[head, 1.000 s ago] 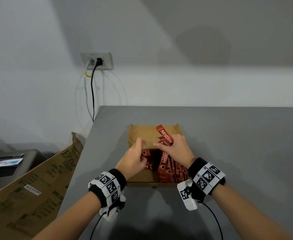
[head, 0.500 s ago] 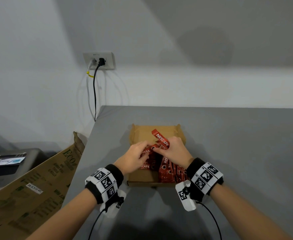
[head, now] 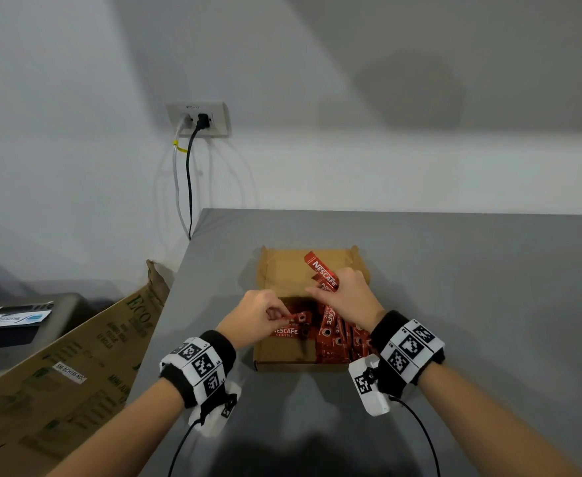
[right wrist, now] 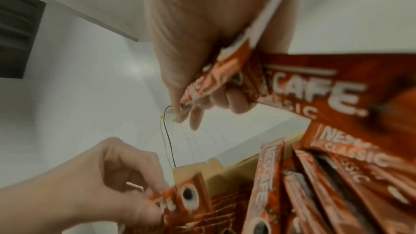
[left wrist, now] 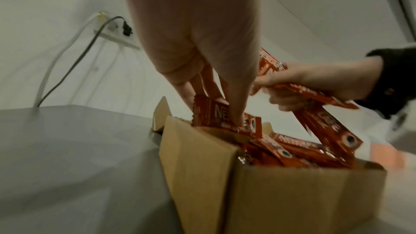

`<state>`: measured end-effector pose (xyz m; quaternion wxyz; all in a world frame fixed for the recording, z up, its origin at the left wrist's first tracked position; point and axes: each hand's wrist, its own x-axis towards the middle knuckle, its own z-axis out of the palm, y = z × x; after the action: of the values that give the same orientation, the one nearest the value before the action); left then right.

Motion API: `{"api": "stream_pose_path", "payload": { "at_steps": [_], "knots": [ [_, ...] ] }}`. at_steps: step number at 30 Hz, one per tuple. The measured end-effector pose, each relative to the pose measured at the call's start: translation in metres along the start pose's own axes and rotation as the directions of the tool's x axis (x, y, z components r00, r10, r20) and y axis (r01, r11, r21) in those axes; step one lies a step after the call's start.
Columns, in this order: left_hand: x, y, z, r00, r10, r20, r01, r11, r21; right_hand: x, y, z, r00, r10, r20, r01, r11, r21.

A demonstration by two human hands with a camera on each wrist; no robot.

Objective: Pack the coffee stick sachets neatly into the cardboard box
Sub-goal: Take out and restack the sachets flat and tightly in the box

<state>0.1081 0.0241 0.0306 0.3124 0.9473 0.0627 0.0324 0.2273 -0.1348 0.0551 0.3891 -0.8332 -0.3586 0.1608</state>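
Cardboard box (head: 284, 352) sits on the table (head: 454, 287) w/ sachets (head: 337, 342) mostly stacked at its right. Your right hand (head: 346, 296) grips a few sticks; left hand (head: 256, 316) pinches one sachet end. Lay them parallel to the row, flat, w/o crumpling.

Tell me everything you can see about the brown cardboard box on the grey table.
The brown cardboard box is shallow, plain corrugated card, open at the top, its lid flap folded back away from the person. It sits flat near the grey table's left edge. Red coffee stick sachets fill its right side, standing in rows. The left hand and right hand reach over it, each holding sachets.
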Motion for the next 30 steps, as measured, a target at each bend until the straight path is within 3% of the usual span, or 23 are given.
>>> {"api": "stream_pose_path", "payload": {
  "at_steps": [3, 10, 30],
  "knots": [
    [0.000, 0.004, 0.008, 0.999, 0.024, 0.043, -0.027, 0.997, 0.077, 0.001, 0.000, -0.001, 0.998, -0.003, -0.062, 0.003, 1.000, 0.010],
    [0.004, 0.002, 0.022, 0.997, 0.004, 0.080, -0.033, 0.932, 0.361, 0.002, 0.003, 0.001, 0.998, -0.008, -0.059, 0.008, 1.000, 0.002],
    [0.004, -0.003, 0.036, 0.999, 0.043, 0.029, -0.050, 0.956, 0.288, 0.000, 0.002, 0.003, 0.998, -0.038, -0.046, 0.040, 0.999, 0.029]
  ]
}}
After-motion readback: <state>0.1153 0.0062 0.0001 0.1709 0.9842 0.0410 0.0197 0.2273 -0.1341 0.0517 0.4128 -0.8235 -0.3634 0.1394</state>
